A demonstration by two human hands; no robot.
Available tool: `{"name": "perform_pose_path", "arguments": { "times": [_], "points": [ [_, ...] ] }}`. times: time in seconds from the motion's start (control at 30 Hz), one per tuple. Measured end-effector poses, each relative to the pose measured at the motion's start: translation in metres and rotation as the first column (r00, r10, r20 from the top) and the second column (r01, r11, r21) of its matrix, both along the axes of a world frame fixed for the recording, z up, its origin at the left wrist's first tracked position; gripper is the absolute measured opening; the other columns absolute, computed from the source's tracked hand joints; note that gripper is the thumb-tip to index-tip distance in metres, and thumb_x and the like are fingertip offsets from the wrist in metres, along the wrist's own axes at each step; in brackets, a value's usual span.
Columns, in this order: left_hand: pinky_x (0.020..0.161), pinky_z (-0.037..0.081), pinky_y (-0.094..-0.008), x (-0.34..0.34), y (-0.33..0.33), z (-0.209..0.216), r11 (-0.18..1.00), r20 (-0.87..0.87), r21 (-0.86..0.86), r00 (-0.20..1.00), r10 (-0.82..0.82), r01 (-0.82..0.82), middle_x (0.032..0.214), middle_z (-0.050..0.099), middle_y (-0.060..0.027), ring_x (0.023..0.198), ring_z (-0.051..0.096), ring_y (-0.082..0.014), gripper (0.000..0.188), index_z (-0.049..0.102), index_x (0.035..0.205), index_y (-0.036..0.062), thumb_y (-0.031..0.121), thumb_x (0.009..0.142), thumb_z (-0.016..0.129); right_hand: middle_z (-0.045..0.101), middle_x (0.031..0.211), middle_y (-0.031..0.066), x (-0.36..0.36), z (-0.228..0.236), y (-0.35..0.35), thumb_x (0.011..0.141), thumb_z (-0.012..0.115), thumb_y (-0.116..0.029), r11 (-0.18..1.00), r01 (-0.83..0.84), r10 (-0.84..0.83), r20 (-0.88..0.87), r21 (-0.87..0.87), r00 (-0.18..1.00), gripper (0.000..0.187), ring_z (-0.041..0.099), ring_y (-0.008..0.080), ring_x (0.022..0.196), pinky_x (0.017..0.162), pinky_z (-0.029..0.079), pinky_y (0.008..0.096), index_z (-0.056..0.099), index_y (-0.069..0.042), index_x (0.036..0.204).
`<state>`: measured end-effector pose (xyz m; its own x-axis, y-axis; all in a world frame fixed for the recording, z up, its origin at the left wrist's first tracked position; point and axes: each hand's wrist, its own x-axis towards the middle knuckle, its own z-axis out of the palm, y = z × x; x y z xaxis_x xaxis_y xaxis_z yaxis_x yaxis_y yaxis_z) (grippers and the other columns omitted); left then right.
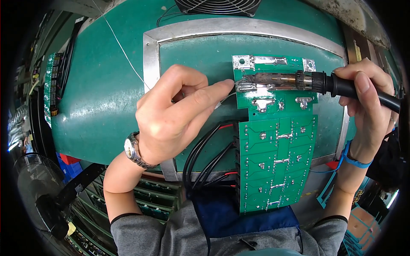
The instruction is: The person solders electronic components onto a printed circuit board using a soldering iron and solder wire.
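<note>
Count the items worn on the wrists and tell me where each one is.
2: a watch on the wrist of the left hand, and a blue strap on the wrist of the right hand, which holds the soldering iron. The wrists' undersides are hidden.

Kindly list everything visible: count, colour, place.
Circuit boards: several, green, centre and left
Soldering iron: one, mainly black, right
Thin wire: one, silvery, upper left
Cables: several, mostly black, centre
Table: one, green, middle
Frame: one, silver, on table
Fans: two, dark, top, lower left
Rack: one, green, lower left
Edge clutter: uncountable, mixed, picture's rim
Watch: one, silver, left wrist
Strap: one, blue, right wrist
Clothes: some, grey, navy, bottom
Hands: two, bare, left hand and right hand
</note>
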<state>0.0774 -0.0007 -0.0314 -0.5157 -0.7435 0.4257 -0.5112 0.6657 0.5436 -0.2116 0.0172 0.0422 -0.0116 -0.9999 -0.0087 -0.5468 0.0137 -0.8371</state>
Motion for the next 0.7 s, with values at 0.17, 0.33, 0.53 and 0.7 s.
{"name": "perform_pose_path", "arguments": {
  "times": [0.17,0.33,0.53,0.7],
  "points": [
    [0.051,0.044,-0.0230,0.000,-0.001,-0.001,0.999,0.013,-0.040,1.000,-0.003,0.004,0.082,0.051,-0.0037,0.064,0.052,-0.0103,0.035,0.073,0.097,0.0056,-0.010,0.066,0.075,0.063,0.075,0.0104,-0.002,-0.001,-0.002,0.090,0.054,-0.026,0.999,-0.037,0.037,0.006,-0.015,0.999,0.033,0.055,0.0073,0.052,0.040,0.036,0.0156,0.065,0.006,0.088],
    [0.049,0.040,-0.0222,0.001,-0.004,0.006,0.994,-0.019,-0.073,0.997,0.076,-0.078,0.080,0.051,-0.0024,0.060,0.050,-0.0087,0.031,0.073,0.095,0.0067,-0.008,0.068,0.074,0.062,0.074,0.0098,-0.006,0.005,0.009,0.090,0.053,-0.027,0.997,0.047,-0.048,-0.024,-0.056,0.999,0.035,0.053,0.0071,0.051,0.039,0.035,0.0156,0.064,0.006,0.087],
    [0.047,0.038,-0.0214,-0.002,-0.009,0.000,0.993,-0.119,-0.015,0.987,0.110,-0.113,0.078,0.053,-0.0004,0.056,0.047,-0.0072,0.025,0.073,0.093,0.0096,-0.004,0.072,0.073,0.059,0.078,0.0091,-0.017,-0.005,0.052,0.093,0.047,-0.026,0.893,0.131,-0.165,-0.042,-0.430,0.985,0.036,0.050,0.0052,0.053,0.043,0.034,0.0138,0.063,0.006,0.089],
    [0.047,0.034,-0.0191,0.003,-0.007,0.001,0.996,-0.170,0.051,0.982,0.077,-0.070,0.079,0.054,0.0007,0.057,0.043,-0.0039,0.024,0.073,0.096,0.0095,-0.003,0.075,0.072,0.058,0.091,0.0089,-0.050,0.003,0.118,0.096,0.040,-0.022,0.843,0.394,-0.396,0.074,-0.367,0.915,0.037,0.048,0.0059,0.058,0.057,0.037,0.0114,0.061,0.009,0.098]
  ]
}}
